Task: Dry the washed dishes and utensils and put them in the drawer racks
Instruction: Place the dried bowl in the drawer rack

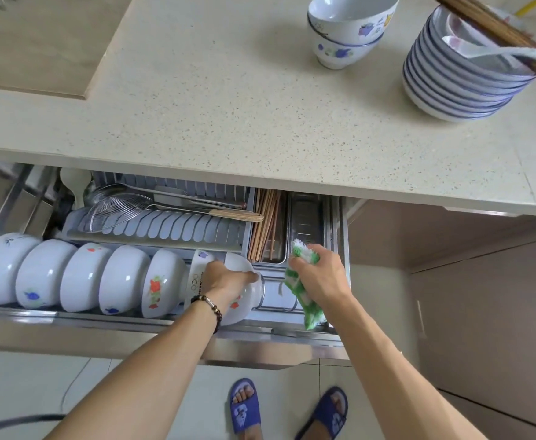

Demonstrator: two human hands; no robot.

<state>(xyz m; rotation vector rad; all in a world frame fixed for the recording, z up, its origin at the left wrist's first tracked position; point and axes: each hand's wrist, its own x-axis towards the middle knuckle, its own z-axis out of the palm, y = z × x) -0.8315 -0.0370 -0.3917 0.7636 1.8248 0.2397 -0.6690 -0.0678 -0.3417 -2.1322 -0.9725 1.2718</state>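
Observation:
The open drawer rack [152, 315] below the counter holds a row of several white flowered bowls [82, 279] standing on edge. My left hand [225, 281] grips a white bowl [244, 293] at the right end of that row, down in the rack. My right hand [319, 276] holds a green-and-white cloth [304, 300] just right of the bowl, over the drawer's right part. On the counter stand two stacked bowls [346, 30] and a stack of blue-rimmed plates [457, 77] with white spoons [495, 50] and brown chopsticks [495, 30] on top.
The drawer's back rack holds a wire skimmer [114, 211], ladles and knives; a steel tray of chopsticks [265, 227] sits beside it. The counter edge [260, 182] overhangs the drawer. My feet in blue slippers [244, 408] stand on the pale floor below.

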